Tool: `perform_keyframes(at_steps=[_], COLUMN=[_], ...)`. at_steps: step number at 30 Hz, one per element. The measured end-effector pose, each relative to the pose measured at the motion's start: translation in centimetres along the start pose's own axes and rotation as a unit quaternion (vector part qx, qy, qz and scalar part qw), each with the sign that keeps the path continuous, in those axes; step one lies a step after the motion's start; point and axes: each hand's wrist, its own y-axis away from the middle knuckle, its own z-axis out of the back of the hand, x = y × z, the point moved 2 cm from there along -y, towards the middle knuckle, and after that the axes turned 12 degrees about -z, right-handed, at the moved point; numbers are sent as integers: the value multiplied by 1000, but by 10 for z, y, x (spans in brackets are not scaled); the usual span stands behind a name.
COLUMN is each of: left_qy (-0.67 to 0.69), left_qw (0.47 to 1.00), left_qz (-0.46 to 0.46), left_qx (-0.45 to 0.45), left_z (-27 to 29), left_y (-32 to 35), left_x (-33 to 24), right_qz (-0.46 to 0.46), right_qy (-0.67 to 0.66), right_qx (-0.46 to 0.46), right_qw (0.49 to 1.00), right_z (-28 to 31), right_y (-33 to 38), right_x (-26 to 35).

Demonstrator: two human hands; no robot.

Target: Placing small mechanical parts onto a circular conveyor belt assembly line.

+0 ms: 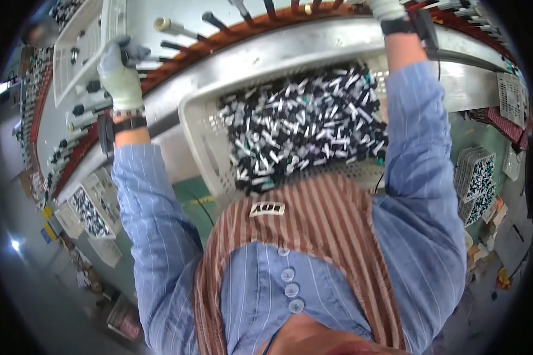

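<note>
My left hand [121, 74], in a pale glove with grey fingertips, reaches over the rail at the left. Its fingers curl round a small dark piece that I cannot make out. Close by, several dark and pale tube-like pieces [177, 28] stick out from a curved reddish-brown rail [251, 26]. Gloved as well, my right hand [387, 8] is at the far edge by the same rail, its fingers cut off by the top of the view. Between my arms is a white plastic basket [196, 139], heaped with small black, white and green parts [302, 121].
A metal ledge [243, 62] runs between rail and basket. Another white basket [65, 65] stands beyond my left hand. Crates of similar parts sit low at the left [92, 210] and right [478, 183]. A red patterned cloth [491, 121] hangs at the right.
</note>
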Motion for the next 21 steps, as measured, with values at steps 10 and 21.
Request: perform_keyframes(at_steps=[10, 21], left_qy=[-309, -252], left_qw=[943, 775], left_qz=[12, -63], left_qx=[-120, 577], left_z=[41, -180], left_y=[31, 259], left_x=[-13, 54], right_qz=[65, -150], right_qy=[318, 461], right_qx=[-147, 456], right_qw=[935, 746], right_z=[-38, -113], right_y=[57, 317], right_x=[-5, -158])
